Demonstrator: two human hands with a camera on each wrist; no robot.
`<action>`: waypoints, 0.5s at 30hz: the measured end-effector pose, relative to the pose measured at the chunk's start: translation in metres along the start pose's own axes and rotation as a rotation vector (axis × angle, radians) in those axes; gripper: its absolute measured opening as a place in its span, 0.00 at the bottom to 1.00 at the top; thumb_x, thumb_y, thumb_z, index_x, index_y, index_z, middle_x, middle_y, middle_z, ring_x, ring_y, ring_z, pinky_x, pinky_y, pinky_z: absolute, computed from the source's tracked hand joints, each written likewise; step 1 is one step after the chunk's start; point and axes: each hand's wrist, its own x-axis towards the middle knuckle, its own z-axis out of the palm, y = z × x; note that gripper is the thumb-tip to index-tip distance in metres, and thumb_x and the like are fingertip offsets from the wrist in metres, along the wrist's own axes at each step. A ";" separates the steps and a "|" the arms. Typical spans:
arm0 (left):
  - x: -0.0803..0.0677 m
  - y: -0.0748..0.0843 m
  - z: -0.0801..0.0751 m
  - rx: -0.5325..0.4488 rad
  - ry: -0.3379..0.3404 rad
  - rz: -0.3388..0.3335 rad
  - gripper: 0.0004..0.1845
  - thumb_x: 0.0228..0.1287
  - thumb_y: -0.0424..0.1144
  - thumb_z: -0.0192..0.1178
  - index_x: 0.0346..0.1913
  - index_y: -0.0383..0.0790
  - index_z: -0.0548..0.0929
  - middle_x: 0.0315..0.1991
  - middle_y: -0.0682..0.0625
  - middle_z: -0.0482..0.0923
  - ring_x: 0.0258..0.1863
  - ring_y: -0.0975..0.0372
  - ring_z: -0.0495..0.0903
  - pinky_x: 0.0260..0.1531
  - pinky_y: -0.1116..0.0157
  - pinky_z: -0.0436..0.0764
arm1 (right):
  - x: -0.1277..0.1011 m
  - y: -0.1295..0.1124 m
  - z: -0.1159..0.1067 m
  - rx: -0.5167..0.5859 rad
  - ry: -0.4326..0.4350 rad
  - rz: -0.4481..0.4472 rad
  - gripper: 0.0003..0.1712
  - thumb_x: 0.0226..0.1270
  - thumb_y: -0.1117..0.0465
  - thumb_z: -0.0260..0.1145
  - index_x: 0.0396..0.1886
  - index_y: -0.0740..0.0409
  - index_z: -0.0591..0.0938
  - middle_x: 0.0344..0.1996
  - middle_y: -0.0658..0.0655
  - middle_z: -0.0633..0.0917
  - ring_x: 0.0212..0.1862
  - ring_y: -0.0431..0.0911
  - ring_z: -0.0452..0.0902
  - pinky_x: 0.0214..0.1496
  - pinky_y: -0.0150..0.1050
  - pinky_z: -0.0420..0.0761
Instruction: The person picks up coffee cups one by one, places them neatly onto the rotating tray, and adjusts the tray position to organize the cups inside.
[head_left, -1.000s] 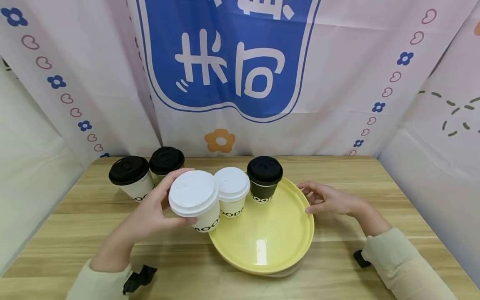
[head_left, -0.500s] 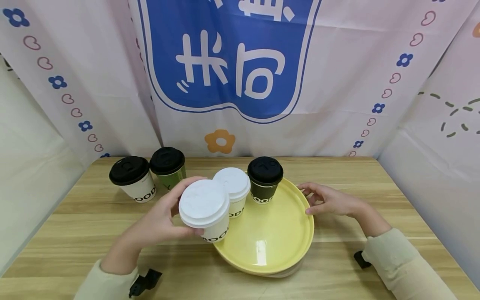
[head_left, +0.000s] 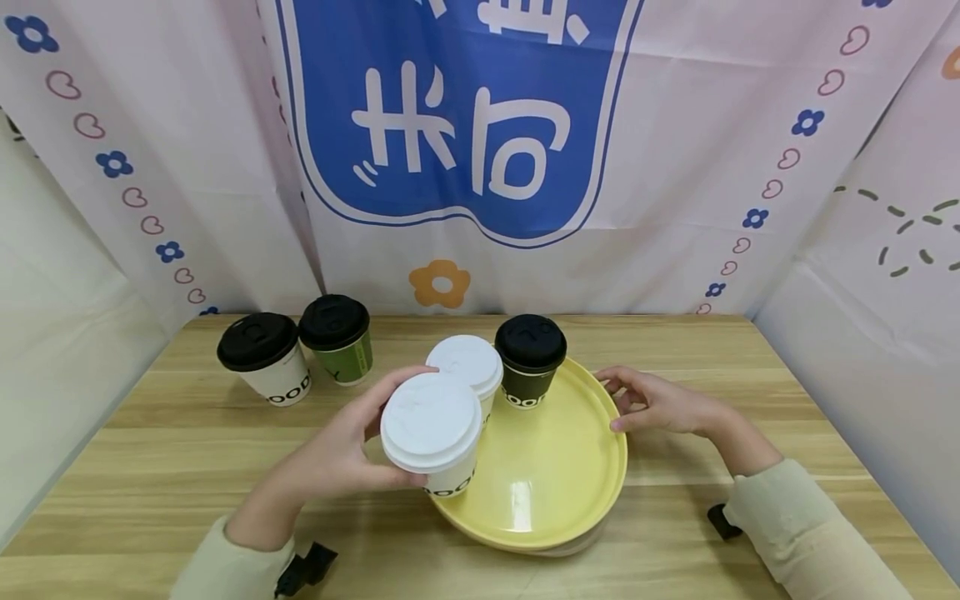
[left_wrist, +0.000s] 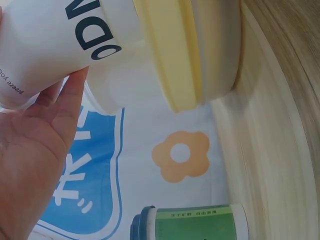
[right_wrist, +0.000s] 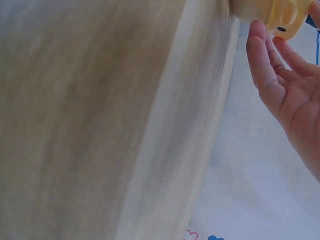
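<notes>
Head view, left grip: our left hand point(head_left: 341, 454) curls its fingers and thumb round the white-lidded cup point(head_left: 432, 433), held above the near-left rim of the yellow plate point(head_left: 592, 500).
Head view, right grip: our right hand point(head_left: 660, 402) rests loosely spread fingertips on the plate's right rim, pinching nothing.
Head view, doing it well: we judge the cup should stay upright, clear the rim, and go down on bare plate in front of the second white-lidded cup point(head_left: 467, 368) and black cup point(head_left: 528, 358) at the plate's far side, with the right hand steadying the plate.
Head view, surface: pale wood-grain worktop point(head_left: 180, 467); near its far-left corner stand a white cup with black lid point(head_left: 268, 357) and a green cup point(head_left: 339, 339), well apart from the plate.
Head view, room: a pink cloth backdrop point(head_left: 675, 150) with a blue panel, hearts and flowers hangs behind the far edge.
Left wrist view: our palm and thumb press the held cup's printed wall point(left_wrist: 60, 45); the plate's rim point(left_wrist: 172, 55) is just beside it; the green cup point(left_wrist: 200, 225) lies beyond.
Right wrist view: straight fingers point(right_wrist: 260, 55) touch the plate's yellow edge point(right_wrist: 282, 15); blurred worktop point(right_wrist: 90, 120) fills the rest.
</notes>
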 end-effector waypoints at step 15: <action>0.006 -0.007 0.015 0.011 -0.087 -0.003 0.51 0.48 0.39 0.79 0.74 0.53 0.61 0.68 0.51 0.69 0.65 0.61 0.72 0.60 0.64 0.78 | 0.000 -0.001 0.000 0.003 -0.001 -0.002 0.41 0.67 0.62 0.69 0.72 0.69 0.59 0.57 0.72 0.73 0.48 0.49 0.82 0.48 0.34 0.83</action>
